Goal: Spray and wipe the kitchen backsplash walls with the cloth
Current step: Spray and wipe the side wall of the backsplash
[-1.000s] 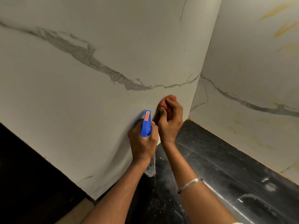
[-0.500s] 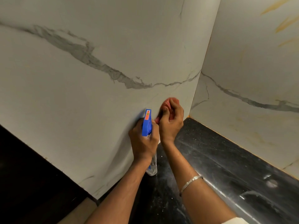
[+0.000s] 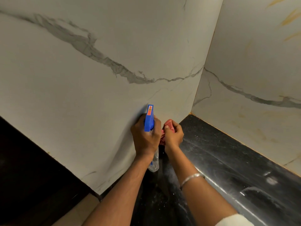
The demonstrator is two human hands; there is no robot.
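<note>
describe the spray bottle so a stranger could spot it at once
Start at the corner where the two white marble walls meet the black countertop. Just left of it, the left hand grips the spray bottle. Its bright blue trigger head with a red sticker and clear body set it apart from the reddish cloth in the right hand.

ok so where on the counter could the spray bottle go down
Best bare patch: the strip of black countertop between the right forearm and the right wall, running back to the corner. Crowded: the foot of the left wall, where the spray bottle and cloth bunch together.
</note>
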